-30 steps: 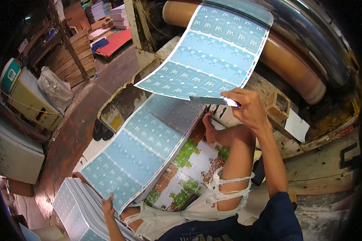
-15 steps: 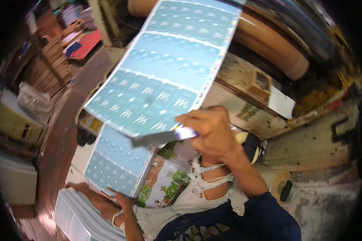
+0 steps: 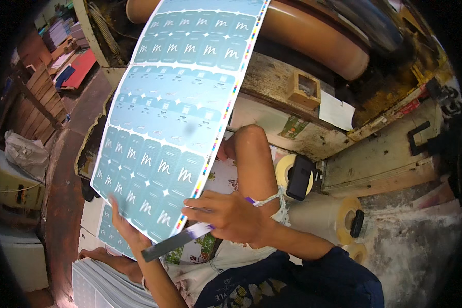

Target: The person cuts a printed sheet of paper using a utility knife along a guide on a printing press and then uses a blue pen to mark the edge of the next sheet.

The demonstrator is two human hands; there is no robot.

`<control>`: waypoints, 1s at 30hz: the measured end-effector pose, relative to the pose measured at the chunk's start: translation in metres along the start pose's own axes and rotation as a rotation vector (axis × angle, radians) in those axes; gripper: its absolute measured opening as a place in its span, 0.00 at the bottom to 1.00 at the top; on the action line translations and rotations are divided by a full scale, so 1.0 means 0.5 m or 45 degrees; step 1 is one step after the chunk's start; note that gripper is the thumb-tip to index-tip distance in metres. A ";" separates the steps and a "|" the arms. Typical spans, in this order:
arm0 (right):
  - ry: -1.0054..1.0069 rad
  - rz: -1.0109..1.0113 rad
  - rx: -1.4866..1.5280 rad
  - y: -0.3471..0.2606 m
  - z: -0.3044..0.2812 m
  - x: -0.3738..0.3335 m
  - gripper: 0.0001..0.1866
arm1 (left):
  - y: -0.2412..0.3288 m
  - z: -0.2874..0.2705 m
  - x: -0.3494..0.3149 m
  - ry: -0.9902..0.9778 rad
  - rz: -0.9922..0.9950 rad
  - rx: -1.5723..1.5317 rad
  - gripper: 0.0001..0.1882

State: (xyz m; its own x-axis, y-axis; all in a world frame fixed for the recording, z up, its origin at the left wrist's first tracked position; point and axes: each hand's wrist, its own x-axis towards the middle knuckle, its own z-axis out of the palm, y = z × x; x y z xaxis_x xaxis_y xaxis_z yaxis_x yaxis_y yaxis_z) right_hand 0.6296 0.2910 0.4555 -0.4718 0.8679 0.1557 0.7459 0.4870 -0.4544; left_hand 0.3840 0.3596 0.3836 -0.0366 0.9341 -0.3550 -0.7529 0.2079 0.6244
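A long printed sheet [image 3: 154, 120], light blue and teal with rows of card-like panels, hangs from the rollers down toward my lap. My right hand [image 3: 236, 218] is closed around a flat grey metal blade [image 3: 172, 245] with a purple and white grip. Its fingertips are beside the sheet's right edge; I cannot tell whether they also pinch the paper. At the sheet's lower edge, my left hand [image 3: 130, 228] has a finger over the printed face and appears to grip the paper, though its other fingers are partly hidden. Beneath lies another printed sheet [image 3: 108, 231].
A thick paper stack [image 3: 102, 287] stands at the lower left. Brown rollers [image 3: 318, 43] cross above a ledge holding a small wooden box [image 3: 304, 90] and white paper [image 3: 336, 110]. A black phone-like object [image 3: 300, 177] and clear film rolls [image 3: 328, 218] are on the right.
The hanging sheet has come lower and toward the left. My left hand has risen from the lower sheet to its bottom edge. My right hand and the blade have moved down and left.
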 end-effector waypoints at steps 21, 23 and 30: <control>0.787 1.267 -0.302 0.591 0.045 -0.420 0.22 | -0.141 -0.003 0.082 0.381 0.232 0.492 0.36; 0.813 1.238 -0.320 0.603 0.010 -0.404 0.22 | -0.135 0.011 0.079 0.398 0.257 0.487 0.36; 0.963 1.288 -0.044 0.274 0.143 -0.465 0.21 | 0.023 -0.292 -0.183 0.489 0.199 0.509 0.35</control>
State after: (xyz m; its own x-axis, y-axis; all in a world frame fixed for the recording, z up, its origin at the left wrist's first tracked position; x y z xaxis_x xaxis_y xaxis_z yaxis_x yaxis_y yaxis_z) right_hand 0.8079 0.1491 0.2944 0.6930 0.6868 0.2193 0.6325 -0.4332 -0.6421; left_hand 0.2829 0.2344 0.3216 -0.4196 0.8059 -0.4178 -0.4151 0.2389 0.8778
